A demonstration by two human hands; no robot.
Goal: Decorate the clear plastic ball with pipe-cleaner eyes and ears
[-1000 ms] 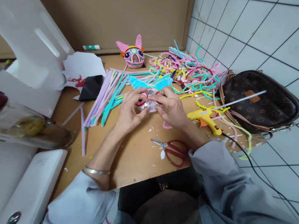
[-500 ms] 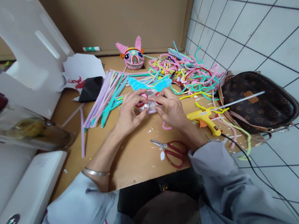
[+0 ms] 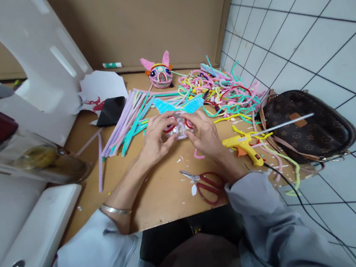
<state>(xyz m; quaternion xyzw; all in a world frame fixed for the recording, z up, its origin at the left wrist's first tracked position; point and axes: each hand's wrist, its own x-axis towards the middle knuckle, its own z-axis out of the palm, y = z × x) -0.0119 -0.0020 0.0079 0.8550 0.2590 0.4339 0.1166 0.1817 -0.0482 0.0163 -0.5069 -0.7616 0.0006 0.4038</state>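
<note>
Between my two hands is a small pipe-cleaner animal head with blue ears standing up at the back and pink and red trim on its front. My left hand curls around its left side, thumb and fingers closed on it. On the other side my right hand grips it with bent fingers, which cover part of its face. Behind it sits a similar pink-eared head with large eyes and orange side pieces. Red-handled scissors lie on the table, close to my right forearm.
A yellow glue gun with its cord lies at the right, beside a brown patterned bag. Straight pipe cleaners are spread at the left, tangled ones at the back right. A black phone lies near white paper.
The fingers of my right hand have moved off the front of the blue-eared head to its right side. Both hands stay on it. The view has shifted slightly.
</note>
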